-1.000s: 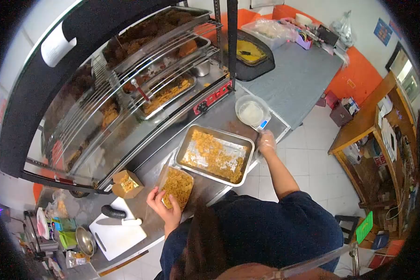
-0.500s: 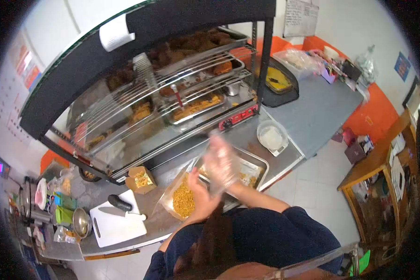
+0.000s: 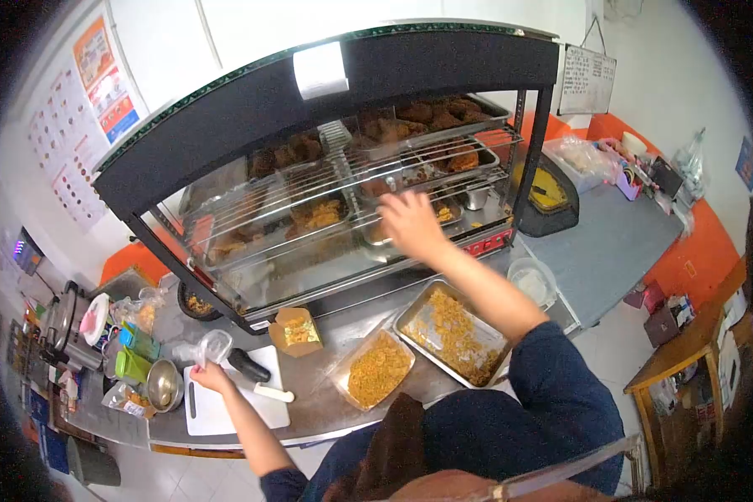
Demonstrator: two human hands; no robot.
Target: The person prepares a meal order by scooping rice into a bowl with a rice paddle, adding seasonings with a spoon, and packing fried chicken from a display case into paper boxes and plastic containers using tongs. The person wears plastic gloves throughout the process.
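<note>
My left hand [image 3: 212,378] is closed on a crumpled clear plastic glove [image 3: 214,346], above the white cutting board [image 3: 213,416]. Beside it lie a dark elongated object [image 3: 248,366] and a knife with a white handle [image 3: 274,393]. My right hand [image 3: 412,224], bare now, reaches up to the front of the glass food warmer [image 3: 326,280], fingers apart, in front of a lower tray of fried food. Below my right arm rests a metal tray [image 3: 409,321] with golden crumbs. Next to it sits a clear container of golden crumbs [image 3: 380,370].
An open cardboard box [image 3: 295,332] of food stands by the warmer's base. A metal bowl [image 3: 165,386] and green containers [image 3: 132,365] are at the left. A white tub [image 3: 532,282] stands at the right, with a yellow-filled dark tray [image 3: 547,191] behind it.
The clear glove has come off my right hand and is now in my left, which has moved left over the cutting board. My right hand has risen to the warmer. The view has shifted.
</note>
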